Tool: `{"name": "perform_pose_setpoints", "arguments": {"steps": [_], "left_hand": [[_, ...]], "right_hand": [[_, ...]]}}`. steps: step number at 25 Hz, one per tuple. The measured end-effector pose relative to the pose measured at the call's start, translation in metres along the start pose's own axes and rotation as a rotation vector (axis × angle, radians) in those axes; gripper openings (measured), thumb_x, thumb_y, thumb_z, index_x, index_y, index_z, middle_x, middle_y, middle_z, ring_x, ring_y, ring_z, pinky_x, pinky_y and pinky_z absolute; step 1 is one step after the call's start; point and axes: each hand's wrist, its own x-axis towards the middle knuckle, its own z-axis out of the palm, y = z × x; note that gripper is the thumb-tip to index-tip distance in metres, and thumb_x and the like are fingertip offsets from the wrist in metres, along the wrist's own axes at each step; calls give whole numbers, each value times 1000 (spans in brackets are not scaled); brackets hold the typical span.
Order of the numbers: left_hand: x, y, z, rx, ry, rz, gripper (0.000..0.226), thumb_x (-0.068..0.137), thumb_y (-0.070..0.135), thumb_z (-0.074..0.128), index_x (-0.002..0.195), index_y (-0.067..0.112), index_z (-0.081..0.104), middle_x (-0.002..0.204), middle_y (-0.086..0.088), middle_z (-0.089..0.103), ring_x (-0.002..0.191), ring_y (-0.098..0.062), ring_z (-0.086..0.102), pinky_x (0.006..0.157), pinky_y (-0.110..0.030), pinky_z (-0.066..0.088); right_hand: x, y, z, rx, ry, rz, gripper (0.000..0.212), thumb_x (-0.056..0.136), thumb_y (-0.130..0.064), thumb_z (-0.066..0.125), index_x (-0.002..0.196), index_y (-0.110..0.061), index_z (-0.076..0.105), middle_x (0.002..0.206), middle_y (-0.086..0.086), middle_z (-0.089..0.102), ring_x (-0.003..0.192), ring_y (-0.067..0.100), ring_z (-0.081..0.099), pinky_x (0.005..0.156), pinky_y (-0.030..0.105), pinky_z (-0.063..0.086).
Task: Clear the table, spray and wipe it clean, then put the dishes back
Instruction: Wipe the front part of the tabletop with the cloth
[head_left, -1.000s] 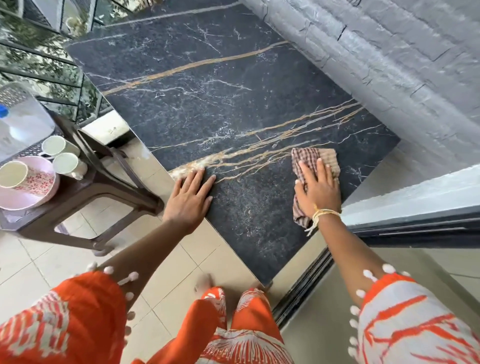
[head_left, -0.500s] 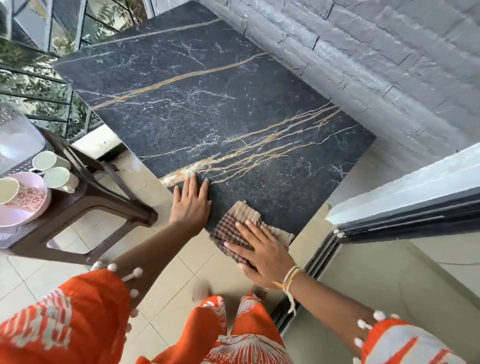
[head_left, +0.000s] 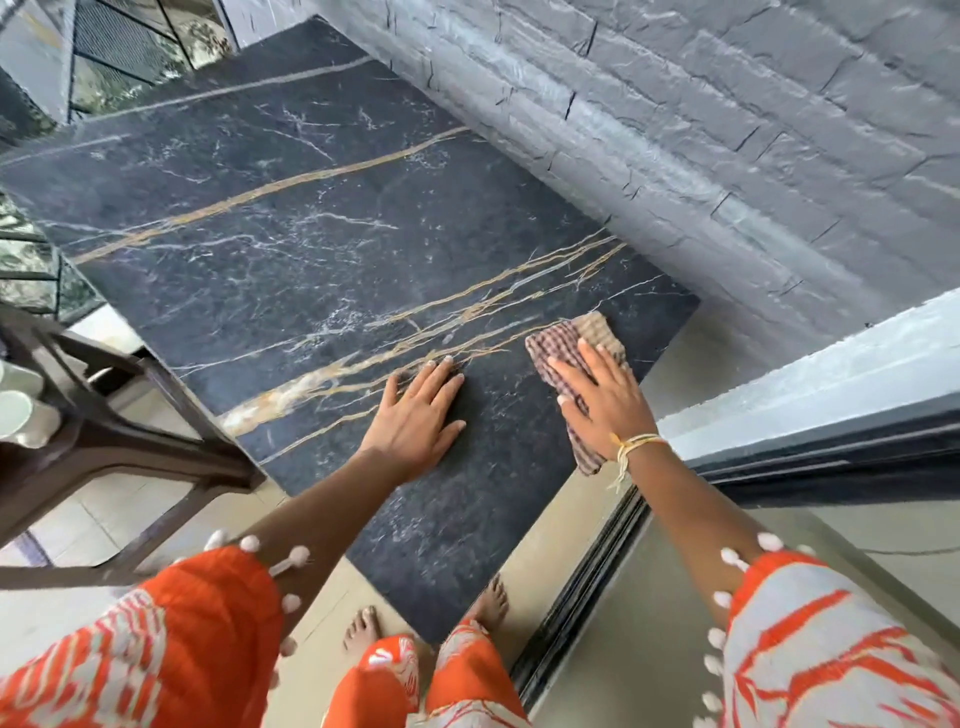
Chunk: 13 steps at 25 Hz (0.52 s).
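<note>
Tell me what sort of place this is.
Probably a home balcony or patio dining corner: a dark marble table against a grey stone wall, a glass railing with greenery beyond, and a sliding door track on the tiled floor.

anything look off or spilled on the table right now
Nothing stands out. The dark marble table is bare, with no spill visible; its gold streaks are veining. The right hand presses the checked cloth flat, and the left hand rests beside it.

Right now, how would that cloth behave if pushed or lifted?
The cloth looks floppy: it lies folded and creased under the right hand. Probably light, and likely slides easily on the smooth table, bunching if pushed from one edge.
</note>
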Motion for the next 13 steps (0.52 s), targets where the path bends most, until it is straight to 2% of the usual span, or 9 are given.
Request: {"name": "perform_pose_setpoints", "arguments": {"steps": [6, 9, 13], "left_hand": [[78, 41, 1, -117, 71, -50, 68, 94, 55, 34, 152, 23, 21, 163, 0, 8, 150, -19, 6, 119, -55, 7], [93, 54, 9, -64, 89, -81, 72, 92, 60, 30, 153, 24, 18, 163, 1, 7, 150, -19, 5, 117, -58, 2], [91, 58, 17, -8, 123, -107, 72, 91, 63, 23, 154, 27, 15, 163, 2, 8, 150, -18, 7, 118, -58, 3]], "right_hand": [[64, 72, -14, 50, 29, 147, 54, 96, -48, 36, 148, -44, 24, 163, 1, 14, 148, 28, 15, 119, 51, 17], [92, 101, -21, 108, 49, 215, 54, 95, -46, 39, 147, -44, 28, 163, 1, 14, 148, 30, 16, 120, 51, 13], [112, 128, -25, 128, 73, 283, 53, 95, -44, 40, 147, -45, 27, 163, 1, 12, 149, 30, 13, 119, 56, 12]]}}
